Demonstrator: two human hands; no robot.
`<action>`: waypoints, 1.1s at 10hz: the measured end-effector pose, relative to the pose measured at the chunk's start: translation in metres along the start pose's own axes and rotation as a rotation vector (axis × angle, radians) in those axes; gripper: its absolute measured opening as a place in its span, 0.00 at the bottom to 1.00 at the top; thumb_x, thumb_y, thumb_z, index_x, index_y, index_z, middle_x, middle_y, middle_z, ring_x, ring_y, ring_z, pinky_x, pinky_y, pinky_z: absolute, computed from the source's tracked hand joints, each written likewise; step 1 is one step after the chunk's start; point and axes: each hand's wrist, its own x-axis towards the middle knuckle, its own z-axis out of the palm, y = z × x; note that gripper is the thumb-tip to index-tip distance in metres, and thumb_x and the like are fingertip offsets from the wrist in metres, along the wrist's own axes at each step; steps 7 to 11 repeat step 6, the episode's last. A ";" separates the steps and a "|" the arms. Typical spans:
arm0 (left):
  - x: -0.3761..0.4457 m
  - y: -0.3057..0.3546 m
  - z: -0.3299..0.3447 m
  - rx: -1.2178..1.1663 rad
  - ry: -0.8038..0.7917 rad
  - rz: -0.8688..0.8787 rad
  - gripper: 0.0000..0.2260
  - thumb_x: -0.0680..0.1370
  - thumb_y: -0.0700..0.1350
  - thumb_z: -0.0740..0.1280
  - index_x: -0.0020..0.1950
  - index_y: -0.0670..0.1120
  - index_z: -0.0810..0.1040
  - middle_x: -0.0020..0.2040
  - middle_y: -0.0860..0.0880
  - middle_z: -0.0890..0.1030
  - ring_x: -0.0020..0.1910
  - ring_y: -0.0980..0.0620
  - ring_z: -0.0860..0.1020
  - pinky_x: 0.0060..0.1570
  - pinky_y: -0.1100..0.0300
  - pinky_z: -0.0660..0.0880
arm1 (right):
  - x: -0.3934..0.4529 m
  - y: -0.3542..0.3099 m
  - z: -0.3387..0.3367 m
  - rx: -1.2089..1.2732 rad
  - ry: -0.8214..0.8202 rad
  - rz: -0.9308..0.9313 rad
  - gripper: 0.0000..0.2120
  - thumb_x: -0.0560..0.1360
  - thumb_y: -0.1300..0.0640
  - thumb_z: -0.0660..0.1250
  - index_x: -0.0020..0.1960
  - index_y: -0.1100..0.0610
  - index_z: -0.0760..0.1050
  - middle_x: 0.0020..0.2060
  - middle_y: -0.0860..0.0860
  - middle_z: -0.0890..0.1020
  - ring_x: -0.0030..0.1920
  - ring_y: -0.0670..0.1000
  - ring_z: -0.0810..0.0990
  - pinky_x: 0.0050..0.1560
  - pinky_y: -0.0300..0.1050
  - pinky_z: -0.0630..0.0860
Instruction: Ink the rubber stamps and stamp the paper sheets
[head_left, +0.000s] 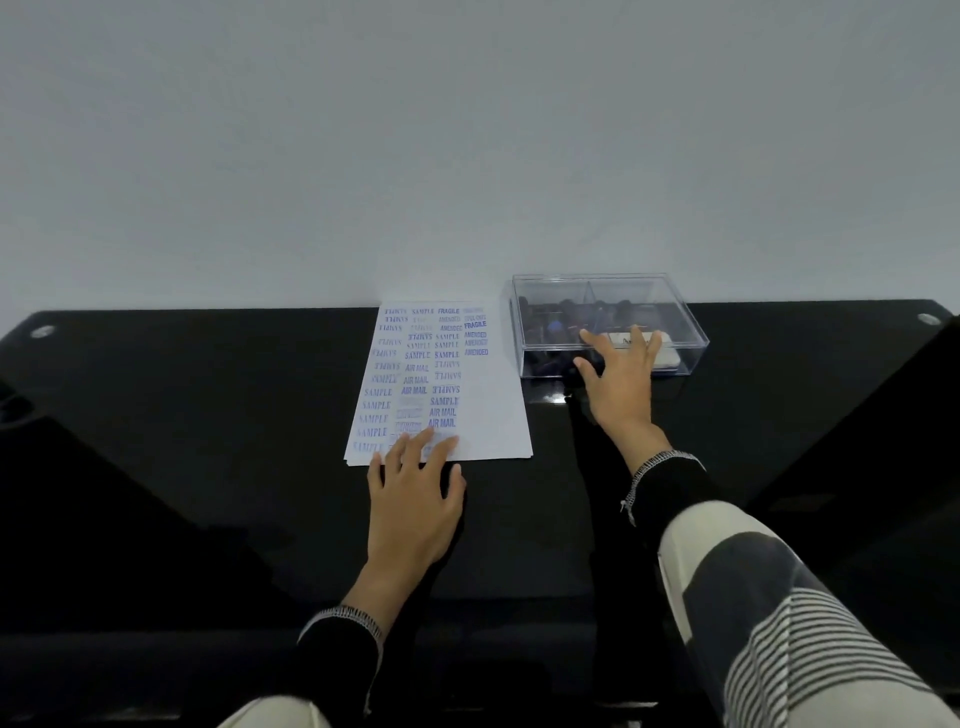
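With the left hand (413, 499) flat and released on the paper's (493, 410) near edge and the right hand (621, 376) spread, grasping nothing, against the clear box (540, 291) of stamps, a careless push could slide that box across the glossy surface (208, 415).

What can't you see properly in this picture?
- Head view: the dark stamps inside the clear plastic box are blurred by its glare; their words and number cannot be told.
- The right hand covers part of the box's white object.
- The left hand hides the near stamped prints on the white paper sheets.
- Faint far prints are too small to read.
- How many sheets are stacked cannot be told.
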 end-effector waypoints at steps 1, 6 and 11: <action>0.001 -0.001 0.000 0.008 -0.007 0.004 0.18 0.81 0.51 0.56 0.71 0.54 0.70 0.75 0.51 0.66 0.75 0.48 0.58 0.74 0.46 0.50 | 0.003 0.007 -0.005 -0.052 -0.090 -0.035 0.23 0.81 0.55 0.61 0.74 0.43 0.62 0.77 0.59 0.46 0.75 0.61 0.35 0.73 0.57 0.54; -0.007 0.000 -0.008 -0.145 0.056 0.042 0.14 0.82 0.43 0.58 0.67 0.46 0.73 0.74 0.46 0.66 0.76 0.45 0.57 0.76 0.49 0.49 | -0.105 -0.007 0.018 0.152 -0.125 0.008 0.18 0.81 0.58 0.60 0.70 0.58 0.68 0.71 0.55 0.67 0.72 0.54 0.63 0.73 0.50 0.59; -0.007 0.000 -0.008 -0.145 0.056 0.042 0.14 0.82 0.43 0.58 0.67 0.46 0.73 0.74 0.46 0.66 0.76 0.45 0.57 0.76 0.49 0.49 | -0.105 -0.007 0.018 0.152 -0.125 0.008 0.18 0.81 0.58 0.60 0.70 0.58 0.68 0.71 0.55 0.67 0.72 0.54 0.63 0.73 0.50 0.59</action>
